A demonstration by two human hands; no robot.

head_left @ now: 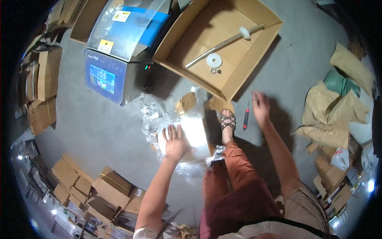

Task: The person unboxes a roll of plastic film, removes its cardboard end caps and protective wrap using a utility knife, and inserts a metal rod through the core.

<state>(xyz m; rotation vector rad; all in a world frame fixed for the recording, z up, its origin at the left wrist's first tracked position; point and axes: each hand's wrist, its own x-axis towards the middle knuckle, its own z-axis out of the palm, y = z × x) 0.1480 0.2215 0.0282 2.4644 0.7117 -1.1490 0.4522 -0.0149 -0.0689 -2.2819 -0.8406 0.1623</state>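
Left hand: the left hand [175, 142] lies flat, palm down, fingers [172, 131] spread wide, on a white block [195, 137] wrapped in clear film.
White block: it sits on the concrete floor [99, 131] amid crumpled clear plastic wrap [153, 113], just in front of the machine; most of the block shows to the right of the hand, reaching past the fingertips.
Right hand: the right hand [260, 106] reaches down to the floor, fingers loosely open and holding nothing.
Screwdriver: a red-and-black screwdriver [246, 115] lies on the floor just left of the right hand's fingers, close but apart from them.
Foot: a sandalled foot [227, 121] stands between the block and the screwdriver.
Machine: a grey machine [119, 51] with a lit screen and a clear hood stands beyond the block.
Open carton: a cardboard box [238, 67] beside the machine holds a long white rod [223, 44] and a white ring [214, 60].
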